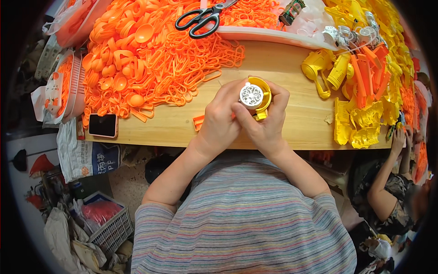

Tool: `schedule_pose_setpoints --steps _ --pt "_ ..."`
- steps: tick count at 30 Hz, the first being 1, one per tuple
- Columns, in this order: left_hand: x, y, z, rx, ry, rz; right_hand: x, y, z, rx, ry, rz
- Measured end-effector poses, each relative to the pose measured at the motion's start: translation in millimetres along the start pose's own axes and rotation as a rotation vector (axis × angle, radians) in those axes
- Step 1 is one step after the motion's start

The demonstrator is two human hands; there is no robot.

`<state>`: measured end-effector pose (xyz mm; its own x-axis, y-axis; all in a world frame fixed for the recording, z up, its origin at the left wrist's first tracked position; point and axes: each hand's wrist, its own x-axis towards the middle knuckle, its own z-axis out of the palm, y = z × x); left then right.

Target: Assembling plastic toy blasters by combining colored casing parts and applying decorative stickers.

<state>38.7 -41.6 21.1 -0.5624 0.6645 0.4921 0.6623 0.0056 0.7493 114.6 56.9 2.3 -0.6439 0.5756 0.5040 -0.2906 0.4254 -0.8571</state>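
Over the near part of the table, my two hands meet around a small assembly. A white round plastic piece with a cut-out pattern on its face sits in front of a yellow plastic housing with a ring-shaped rim. My left hand is closed on the white piece from its left side. Wrapped round the yellow housing is my right hand, its thumb just below the white piece. Whether the two pieces touch is hidden by the fingers. A small orange plastic part lies beside my left hand.
Orange loops and spoon-like parts heap at the left, with black-handled scissors on top. A phone lies near the table's front edge. Yellow housings and orange strips pile at right. Another person's arm is at far right.
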Motion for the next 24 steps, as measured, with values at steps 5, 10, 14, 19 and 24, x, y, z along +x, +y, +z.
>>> schedule_pose_setpoints --steps 5,10,14,19,24 --pt "-0.9 -3.0 0.2 0.039 -0.014 0.018 0.6 0.3 1.0 -0.089 0.032 -0.045" --pt "0.1 -5.7 2.5 0.017 -0.033 0.047 0.8 6.3 -1.3 -0.123 0.057 -0.169" --pt "18.6 1.2 5.1 -0.161 -0.145 -0.097 -6.7 12.8 -11.0 0.189 0.117 0.172" --pt "44.8 -1.5 16.7 0.03 -0.347 -0.107 -7.3 24.7 -41.4 0.142 0.092 0.289" --pt "57.4 -9.0 32.3 0.259 -0.436 0.056 -5.0 38.4 -75.0 -0.338 -0.066 -0.073"
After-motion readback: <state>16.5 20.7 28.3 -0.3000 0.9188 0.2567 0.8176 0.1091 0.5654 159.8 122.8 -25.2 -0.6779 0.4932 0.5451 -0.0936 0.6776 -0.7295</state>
